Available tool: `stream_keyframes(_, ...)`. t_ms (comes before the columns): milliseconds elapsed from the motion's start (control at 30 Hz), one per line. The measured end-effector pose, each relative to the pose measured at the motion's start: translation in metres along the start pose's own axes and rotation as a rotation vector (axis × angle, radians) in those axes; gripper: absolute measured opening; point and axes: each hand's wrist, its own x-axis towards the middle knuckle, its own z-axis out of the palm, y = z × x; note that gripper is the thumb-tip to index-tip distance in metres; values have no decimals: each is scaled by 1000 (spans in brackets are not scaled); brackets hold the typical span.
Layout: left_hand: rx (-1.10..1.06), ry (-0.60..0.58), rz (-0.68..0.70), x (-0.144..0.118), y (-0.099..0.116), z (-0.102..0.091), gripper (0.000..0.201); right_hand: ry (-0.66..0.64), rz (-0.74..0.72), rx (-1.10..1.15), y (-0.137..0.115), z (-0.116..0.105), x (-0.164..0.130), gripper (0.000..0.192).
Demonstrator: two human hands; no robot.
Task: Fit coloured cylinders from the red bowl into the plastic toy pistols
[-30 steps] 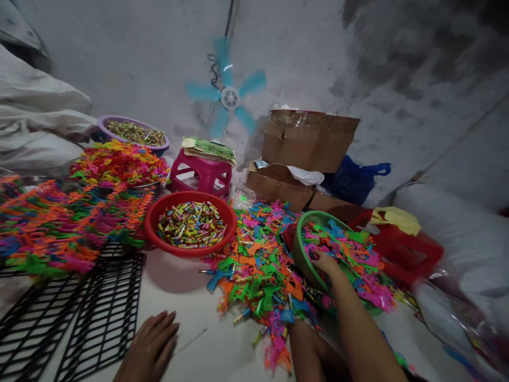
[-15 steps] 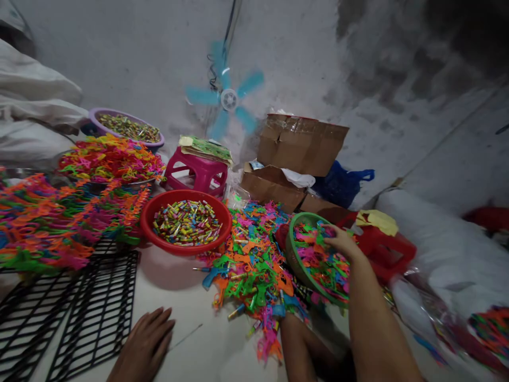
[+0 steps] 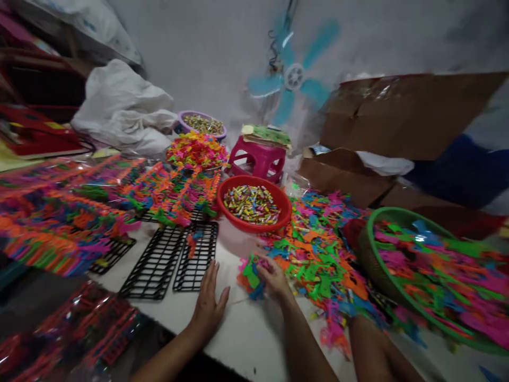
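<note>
Right hand (image 3: pixel 272 277) pinches a small bunch of toys (image 3: pixel 251 276) just above the white table (image 3: pixel 238 339), fingers closed on its near side. Left of it, the left hand (image 3: pixel 207 305) is spread, thumb apart, fingertips beside a black rack (image 3: pixel 194 273). Beyond the right hand is a red basin (image 3: pixel 221 204); to its right lie a colourful toy pile (image 3: pixel 318 249) and, farther over, a green basket (image 3: pixel 374 254).
</note>
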Motion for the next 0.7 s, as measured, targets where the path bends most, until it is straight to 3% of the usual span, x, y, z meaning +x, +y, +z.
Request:
stream_keyframes(100,33,-124,101,-1,1,-1,46,155,-18,-107,31,5,-2,35)
stream_keyframes(233,61,-309,263,-1,10,2,45,234,-26,-168,31,-7,3,33)
stream_keyframes(333,76,-249,264,0,16,-9,42,272,-58,-248,32,-15,2,34)
stream_keyframes(400,127,-138,224,3,11,-26,41,291,-194,-424,42,-19,-1,35)
stream_keyframes(500,324,69,60,10,-21,-68,40,242,-460,-715,60,-23,-3,36)
stream_keyframes(567,486,188,-104,12,-54,-104,37,196,-528,-809,68,-19,-3,37)
stream_keyframes(633,615,188,-218,7,-88,-138,35,164,-553,-854,71,-8,-5,39)
stream_keyframes(700,714,65,-270,-1,-116,-162,36,134,-559,-864,70,10,-7,40)
